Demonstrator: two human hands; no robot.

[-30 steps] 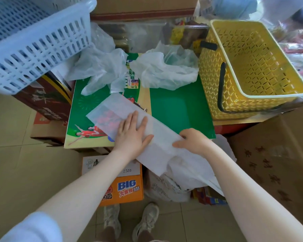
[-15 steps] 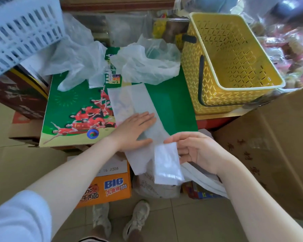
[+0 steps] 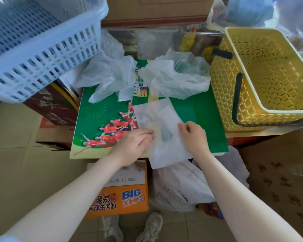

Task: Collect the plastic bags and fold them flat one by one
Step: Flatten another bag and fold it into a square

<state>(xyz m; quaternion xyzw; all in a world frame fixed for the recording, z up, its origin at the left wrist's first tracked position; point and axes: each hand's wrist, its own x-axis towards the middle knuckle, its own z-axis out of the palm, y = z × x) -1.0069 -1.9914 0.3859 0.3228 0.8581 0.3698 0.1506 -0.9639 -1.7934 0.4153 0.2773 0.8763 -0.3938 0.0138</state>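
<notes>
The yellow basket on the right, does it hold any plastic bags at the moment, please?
No, the yellow basket shows only its bare lattice inside.

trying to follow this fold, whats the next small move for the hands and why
Probably press the right hand flat over the folded white translucent plastic bag to crease it, since the left hand pins its left side on the green printed carton while its near end overhangs the edge.

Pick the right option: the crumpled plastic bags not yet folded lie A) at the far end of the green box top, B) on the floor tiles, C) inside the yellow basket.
A: two crumpled bags sit at the far end of the green box top, outside the yellow basket.
</notes>
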